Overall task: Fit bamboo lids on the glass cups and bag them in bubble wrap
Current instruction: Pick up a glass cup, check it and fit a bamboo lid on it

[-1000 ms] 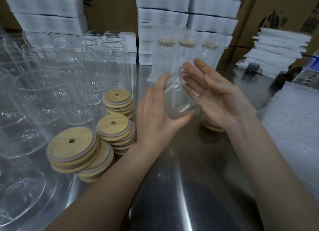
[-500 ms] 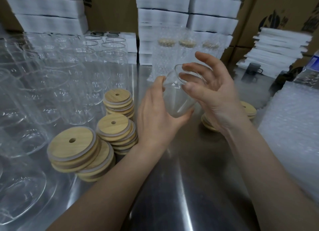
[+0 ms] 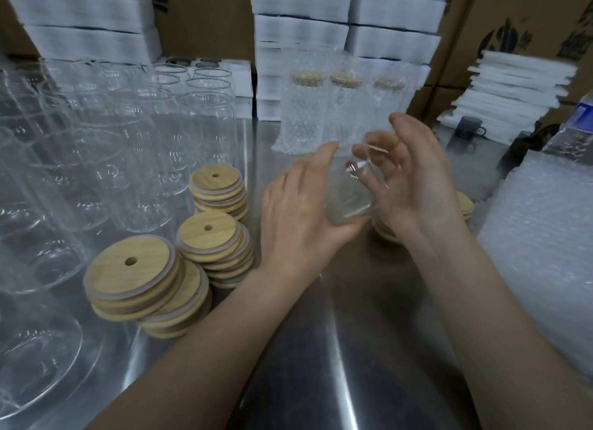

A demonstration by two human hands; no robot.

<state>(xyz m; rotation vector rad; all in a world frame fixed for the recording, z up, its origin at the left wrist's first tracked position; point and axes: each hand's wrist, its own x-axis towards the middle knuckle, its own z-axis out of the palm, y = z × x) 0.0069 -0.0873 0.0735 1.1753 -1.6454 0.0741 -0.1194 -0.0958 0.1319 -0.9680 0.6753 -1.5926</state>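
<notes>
Both forearms reach forward; left hand (image 3: 298, 211) cradles a glass cup (image 3: 349, 201), right hand (image 3: 417, 185) curls its fingers (image 3: 380, 139) round the rim.

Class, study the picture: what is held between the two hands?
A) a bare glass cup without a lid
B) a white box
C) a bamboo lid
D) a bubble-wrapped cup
A: the left hand grips a clear glass cup, its open rim turned toward the right hand, with no lid or wrap on it.

I note: lids (image 3: 131, 269) near left tan, fine grain, pale grey rims; cup (image 3: 348, 201) clear; bubble wrap (image 3: 539, 237) at right whitish, dotted; table (image 3: 321, 349) grey; far cartons (image 3: 208, 18) brown, black print.
</notes>
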